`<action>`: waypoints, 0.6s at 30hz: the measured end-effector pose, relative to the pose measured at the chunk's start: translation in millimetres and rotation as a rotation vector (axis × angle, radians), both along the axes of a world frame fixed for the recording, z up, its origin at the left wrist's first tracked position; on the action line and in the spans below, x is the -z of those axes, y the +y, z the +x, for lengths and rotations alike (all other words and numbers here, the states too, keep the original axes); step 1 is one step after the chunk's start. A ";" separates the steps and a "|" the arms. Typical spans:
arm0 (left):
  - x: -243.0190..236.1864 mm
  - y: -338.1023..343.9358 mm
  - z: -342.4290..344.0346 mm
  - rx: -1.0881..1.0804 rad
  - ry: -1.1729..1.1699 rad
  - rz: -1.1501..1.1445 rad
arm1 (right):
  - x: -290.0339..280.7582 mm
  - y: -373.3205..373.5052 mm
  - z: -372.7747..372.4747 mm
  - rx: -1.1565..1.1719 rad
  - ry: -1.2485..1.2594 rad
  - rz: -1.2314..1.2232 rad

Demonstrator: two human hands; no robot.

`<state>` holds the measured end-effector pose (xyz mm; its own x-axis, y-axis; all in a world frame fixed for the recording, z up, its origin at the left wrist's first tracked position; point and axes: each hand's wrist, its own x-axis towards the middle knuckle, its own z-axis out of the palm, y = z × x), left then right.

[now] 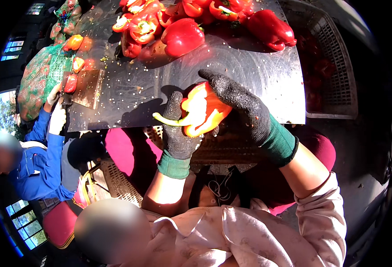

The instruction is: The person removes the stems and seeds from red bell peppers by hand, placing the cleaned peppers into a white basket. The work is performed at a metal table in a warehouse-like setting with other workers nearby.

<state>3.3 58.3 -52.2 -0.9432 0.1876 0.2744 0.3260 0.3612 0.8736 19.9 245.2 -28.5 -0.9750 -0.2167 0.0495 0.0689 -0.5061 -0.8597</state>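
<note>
A: What's held, & where?
B: Cut-open, glossy red-orange bell pepper [220,109], pale ridged core showing, thin curved lt-green stem [166,120] twd 9 o'clock. Sits betw. both hands, over near edge of scratched shiny metal tabletop [138,82] flecked w/ pale specks.
A: Grip?
B: L hand [178,143], rough blk-coated glove w/ green knit cuff, grasping pepper from 7 o'clock. R hand [246,106], same glove type, against its 2 o'clock side; can't tell if clenched.
A: Surroundings, clock centred on pepper?
B: 11–12: heap of smooth, rounded red peppers [182,38], some split. 1: whole blocky red pepper [271,30]. 3: off-white lattice-walled plastic crate [352,91]. 9: co-worker's white-gloved hands [57,120]; lumpy green mesh sack [42,78].
</note>
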 end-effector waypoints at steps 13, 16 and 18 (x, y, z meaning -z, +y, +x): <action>-79.9 19.8 -1.8 0.006 -0.030 -0.244 | -21.0 15.5 10.4 0.167 -0.331 -0.102; -57.3 40.4 8.3 -0.033 0.100 -0.652 | -7.3 12.9 16.5 0.179 -0.208 -0.062; -56.0 35.8 7.4 -0.001 -0.099 -0.489 | 24.5 -13.8 22.0 0.417 -0.340 0.033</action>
